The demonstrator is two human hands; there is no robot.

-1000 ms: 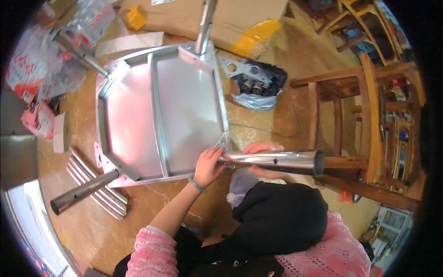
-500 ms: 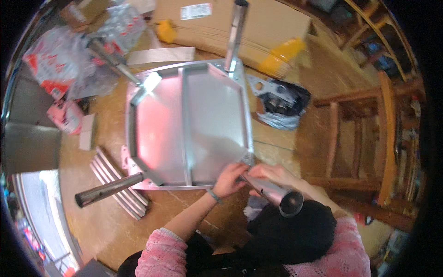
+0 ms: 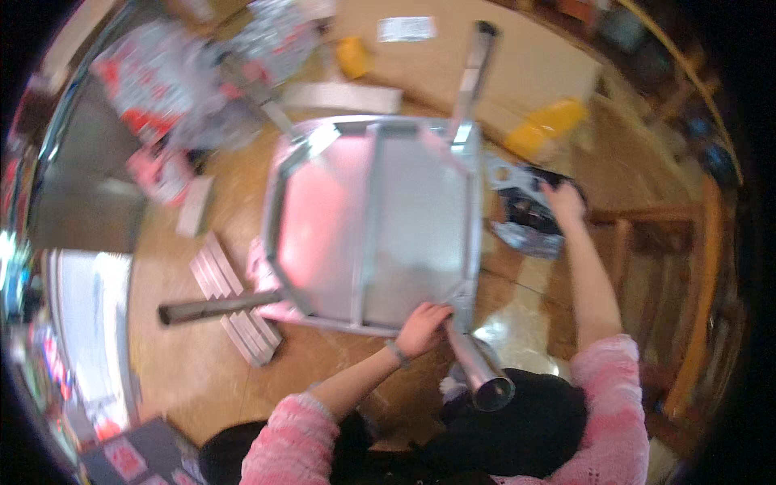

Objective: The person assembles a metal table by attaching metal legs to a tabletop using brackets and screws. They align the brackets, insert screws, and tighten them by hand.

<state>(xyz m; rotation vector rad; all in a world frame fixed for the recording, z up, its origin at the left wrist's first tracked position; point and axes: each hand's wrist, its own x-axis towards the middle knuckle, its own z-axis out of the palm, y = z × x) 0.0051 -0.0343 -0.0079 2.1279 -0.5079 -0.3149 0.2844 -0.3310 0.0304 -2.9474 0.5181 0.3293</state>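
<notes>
left hand (image 3: 424, 330) clamped on the base of a metal leg (image 3: 477, 365) at the near right corner of an upturned metal frame (image 3: 323, 226) on the floor (image 3: 311, 352); right hand (image 3: 563, 200) at a crumpled bag (image 3: 532, 241) of parts, its grip unclear.

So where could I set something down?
The floor is bare between the metal strips and the bright opening, though one table leg overhangs, and between the pale block and the upturned table. The table's underside is clear beside its crossbar. It's crowded at the top, with plastic bags and cardboard, and around the right hand and the bag of parts.
</notes>
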